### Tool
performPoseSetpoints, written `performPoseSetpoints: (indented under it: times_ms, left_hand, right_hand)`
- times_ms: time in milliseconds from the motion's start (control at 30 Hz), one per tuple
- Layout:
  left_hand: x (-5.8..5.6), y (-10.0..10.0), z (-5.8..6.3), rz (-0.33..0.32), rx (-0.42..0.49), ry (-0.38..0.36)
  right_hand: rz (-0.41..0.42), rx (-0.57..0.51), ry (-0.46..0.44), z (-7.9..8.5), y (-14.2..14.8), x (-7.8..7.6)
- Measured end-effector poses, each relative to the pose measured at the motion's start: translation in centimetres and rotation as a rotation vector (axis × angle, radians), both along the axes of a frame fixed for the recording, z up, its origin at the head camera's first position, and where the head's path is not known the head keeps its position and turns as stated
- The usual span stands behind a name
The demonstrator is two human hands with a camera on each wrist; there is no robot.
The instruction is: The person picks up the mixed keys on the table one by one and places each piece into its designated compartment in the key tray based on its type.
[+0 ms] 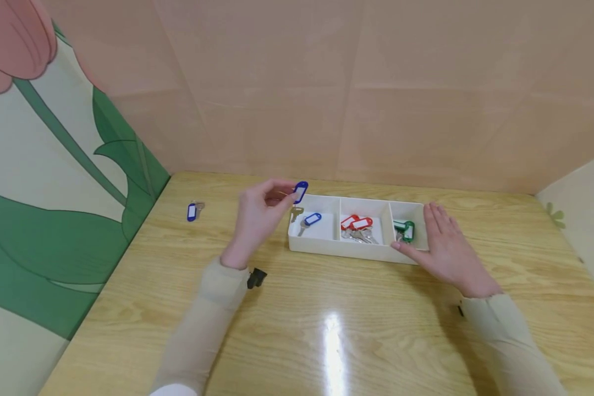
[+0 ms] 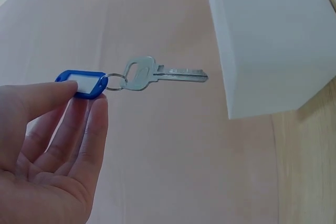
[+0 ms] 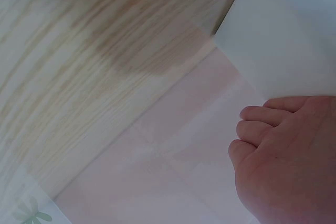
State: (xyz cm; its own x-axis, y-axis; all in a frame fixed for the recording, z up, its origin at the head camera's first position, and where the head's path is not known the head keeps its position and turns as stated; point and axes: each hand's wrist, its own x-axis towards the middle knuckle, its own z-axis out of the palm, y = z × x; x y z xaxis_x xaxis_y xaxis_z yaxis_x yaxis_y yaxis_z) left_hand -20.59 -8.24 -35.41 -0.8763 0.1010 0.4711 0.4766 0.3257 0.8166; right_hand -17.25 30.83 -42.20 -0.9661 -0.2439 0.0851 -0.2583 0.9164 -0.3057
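Observation:
My left hand [image 1: 259, 217] pinches a blue key tag [image 2: 88, 83] between thumb and fingers. From the tag's ring hangs a silver key [image 2: 157, 73], over the left compartment of a white three-part box [image 1: 363, 251]. Inside that compartment lies another blue-tagged key [image 1: 312, 219]. Red-tagged keys [image 1: 361, 224] fill part of the middle compartment, and green-tagged keys [image 1: 408, 231] lie in the right one. My right hand [image 1: 447, 250] rests against the box's right end, fingers straight along the side and thumb at the front rim.
A second blue-tagged key [image 1: 192, 212] lies on the wooden table [image 1: 297, 319] to the left of the box. Behind the table hangs a pinkish cloth [image 1: 346, 99]; a wall with a painted tulip [image 1: 54, 126] borders the left.

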Motion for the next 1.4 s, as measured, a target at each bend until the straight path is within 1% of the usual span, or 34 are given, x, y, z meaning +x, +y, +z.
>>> performPoseSetpoints:
  times_ms: [267,433,633,1000,1233,1400]
  left_hand:
    - [-0.6,1.3,-0.5,-0.039,0.031,-0.011]
    - [-0.9,1.8,-1.0,-0.035,0.023,-0.037]
    - [-1.4,2.2,-1.7,-0.036,0.003,-0.039]
    - [-1.6,2.7,-2.4,-0.030,-0.034,-0.100]
    - [-1.6,2.6,-3.1,-0.024,-0.069,-0.120]
    - [-1.6,2.6,-3.8,-0.036,-0.065,-0.129]
  right_hand:
    - [0.001,-0.005,0.007,0.0,0.0,0.0]
    - [0.008,-0.007,0.016,-0.1,0.0,0.0]
    - [0.005,-0.004,0.014,-0.1,0.0,-0.1]
    - [0.000,-0.006,0.008,-0.2,0.0,-0.1]
    - [0.000,-0.014,0.016,-0.1,0.0,0.0]
    - [-0.001,-0.012,0.010,-0.1,-0.1,0.0]
